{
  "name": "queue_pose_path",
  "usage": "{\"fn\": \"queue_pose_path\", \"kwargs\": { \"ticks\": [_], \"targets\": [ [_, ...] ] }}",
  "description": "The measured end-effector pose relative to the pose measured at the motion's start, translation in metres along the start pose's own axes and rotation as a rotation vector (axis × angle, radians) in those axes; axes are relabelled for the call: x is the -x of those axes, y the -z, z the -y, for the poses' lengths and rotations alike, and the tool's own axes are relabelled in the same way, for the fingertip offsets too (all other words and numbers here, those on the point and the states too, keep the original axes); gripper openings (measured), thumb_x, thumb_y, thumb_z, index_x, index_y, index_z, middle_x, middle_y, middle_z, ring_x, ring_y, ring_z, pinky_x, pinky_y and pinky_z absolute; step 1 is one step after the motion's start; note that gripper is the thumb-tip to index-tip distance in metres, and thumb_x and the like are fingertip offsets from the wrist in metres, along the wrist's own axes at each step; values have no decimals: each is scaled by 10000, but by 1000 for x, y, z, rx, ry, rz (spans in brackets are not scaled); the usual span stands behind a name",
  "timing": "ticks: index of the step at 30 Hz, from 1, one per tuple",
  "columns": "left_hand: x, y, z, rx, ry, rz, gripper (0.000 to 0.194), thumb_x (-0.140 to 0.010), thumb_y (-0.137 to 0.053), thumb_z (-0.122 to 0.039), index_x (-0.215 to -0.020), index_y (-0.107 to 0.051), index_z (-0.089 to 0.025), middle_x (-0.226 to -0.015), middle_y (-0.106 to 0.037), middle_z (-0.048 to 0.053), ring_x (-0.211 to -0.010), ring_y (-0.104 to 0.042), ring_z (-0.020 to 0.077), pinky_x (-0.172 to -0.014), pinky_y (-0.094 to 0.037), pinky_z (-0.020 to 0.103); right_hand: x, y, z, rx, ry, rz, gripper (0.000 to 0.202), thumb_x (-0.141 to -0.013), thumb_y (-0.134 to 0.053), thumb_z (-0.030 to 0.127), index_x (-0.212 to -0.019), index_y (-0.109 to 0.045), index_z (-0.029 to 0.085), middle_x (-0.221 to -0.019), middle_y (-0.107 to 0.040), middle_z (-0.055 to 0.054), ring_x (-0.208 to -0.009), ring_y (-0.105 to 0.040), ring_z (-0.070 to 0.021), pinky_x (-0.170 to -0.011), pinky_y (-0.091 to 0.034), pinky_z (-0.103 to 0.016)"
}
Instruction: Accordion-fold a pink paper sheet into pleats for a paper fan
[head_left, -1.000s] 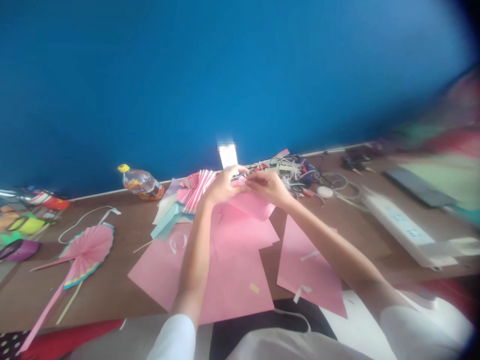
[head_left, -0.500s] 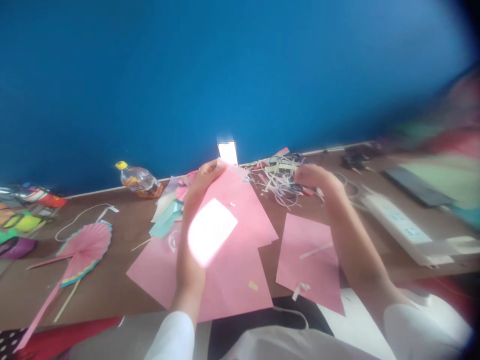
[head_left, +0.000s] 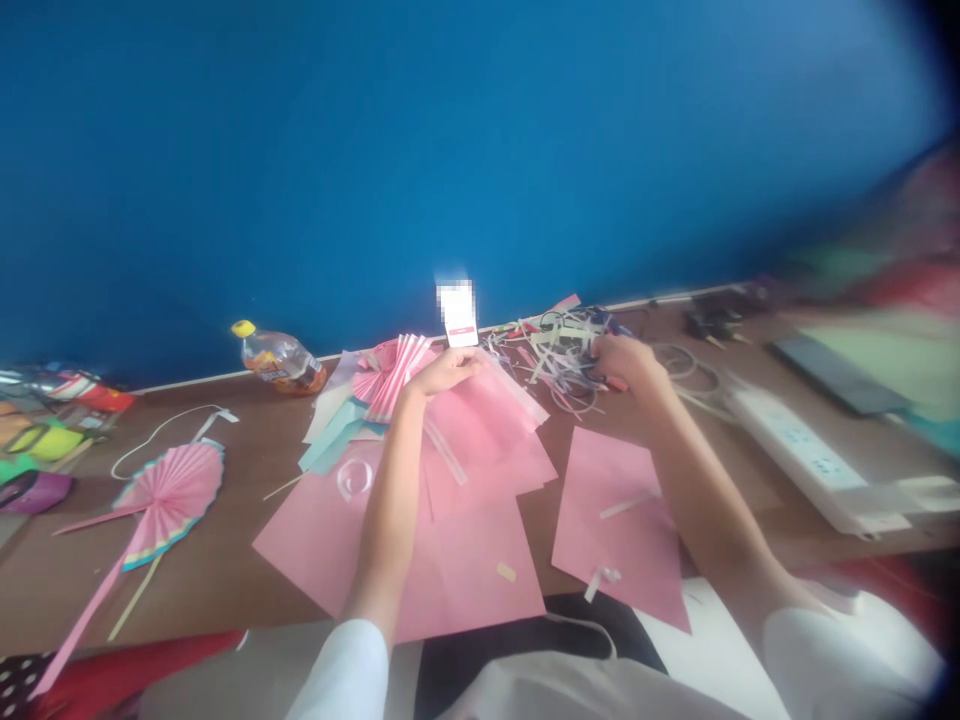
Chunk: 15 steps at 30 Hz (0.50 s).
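Note:
Fingers pressed together, my left hand (head_left: 450, 371) holds the upper edge of a pink sheet (head_left: 487, 400) above other pink sheets (head_left: 480, 570) on the desk. Over at the pile of paper strips (head_left: 559, 350), my right hand (head_left: 622, 358) has its fingers curled in; whether anything is between them is hidden. A pleated pink paper piece (head_left: 390, 372) lies left of my left hand, partly over pale and teal papers (head_left: 334, 440). A clear ring, perhaps a tape roll (head_left: 355, 480), rests on the pink paper beside my left forearm. Another pink sheet (head_left: 611, 500) bears scraps.
A bottle with a yellow cap (head_left: 281, 362) lies at the back left. Further left is a pink paper fan (head_left: 176, 495). A lit phone screen (head_left: 459, 318) stands by the blue wall. On the right are a white power strip (head_left: 802, 450) and a dark flat device (head_left: 836, 375).
My left hand has moved right and down, and the sheet it holds has shifted. The bright patch on the paper is gone, and more of the pleated piece shows. My right hand has barely moved.

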<state>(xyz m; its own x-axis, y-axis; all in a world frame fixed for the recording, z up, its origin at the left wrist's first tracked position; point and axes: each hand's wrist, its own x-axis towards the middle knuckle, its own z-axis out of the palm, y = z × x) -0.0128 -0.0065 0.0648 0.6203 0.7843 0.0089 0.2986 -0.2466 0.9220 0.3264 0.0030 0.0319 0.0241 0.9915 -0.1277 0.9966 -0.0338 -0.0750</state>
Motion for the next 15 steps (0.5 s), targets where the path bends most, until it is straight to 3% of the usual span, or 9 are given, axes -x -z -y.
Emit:
{"fn": "queue_pose_path", "kwargs": {
  "ticks": [3,7,11,15],
  "targets": [
    [0,1,-1,-2,0,0,443,-797,-644,-548,-919,-668,-123,-762,-590,17,-722,-523,129,-685,-415,242,7,4,13,64,2,36,368,-689,-587,165,-1033,-710,209,-999,-727,-162,-813,-673,-262,-621,-434,-307],
    [2,1,-5,-13,4,-5,453,-790,-645,-561,-922,-674,-129,-783,-604,30,-742,-537,138,-695,-424,245,13,7,21,42,112,1,364,-714,-535,133,-1029,-695,219,-972,-731,-139,-788,-659,-238,-614,-404,-294],
    [3,1,-6,-13,-4,19,472,-773,-657,-579,-925,-686,-133,-816,-634,47,-778,-564,150,-743,-443,263,20,17,19,39,162,-137,389,-731,-524,132,-1084,-665,214,-961,-729,-130,-788,-651,-248,-613,-383,-295],
    [-3,-5,-3,-51,-38,-9,454,-777,-665,-565,-908,-695,-131,-872,-663,66,-849,-590,175,-830,-457,306,27,30,27,-4,249,-290,439,-775,-500,146,-1197,-604,206,-1072,-710,-141,-842,-651,-271,-625,-377,-305]
  ]
}}
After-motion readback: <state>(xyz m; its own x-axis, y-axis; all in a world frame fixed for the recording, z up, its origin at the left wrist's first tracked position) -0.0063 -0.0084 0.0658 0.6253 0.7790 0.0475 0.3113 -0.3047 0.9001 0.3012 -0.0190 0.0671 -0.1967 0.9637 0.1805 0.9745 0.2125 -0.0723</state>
